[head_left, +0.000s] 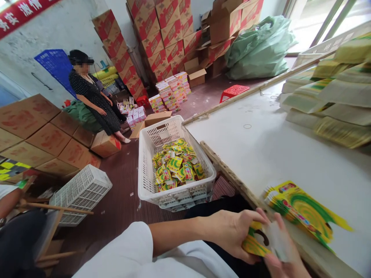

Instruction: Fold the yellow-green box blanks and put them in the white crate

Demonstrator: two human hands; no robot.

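At the lower right, my left hand (236, 233) has its fingers wrapped round a yellow-green printed carton (255, 243). My right hand (285, 251), blurred by motion, grips the other side of the same carton, by a whitish flap. Just right of both hands, a stack of flat yellow-green cartons (304, 212) lies on the white table (232, 143), near its wooden edge. Beyond my left forearm stands a white plastic crate (147, 185) with many small yellow-green packs (175, 164) in it.
Bundled flat cartons (342, 88) are piled on the table's far right. A red stool (234, 92), a green sack (257, 50) and stacked boxes (168, 34) stand behind. A person (92, 92) sits at the back left; another's arm (10, 202) shows beside a white crate (79, 193).
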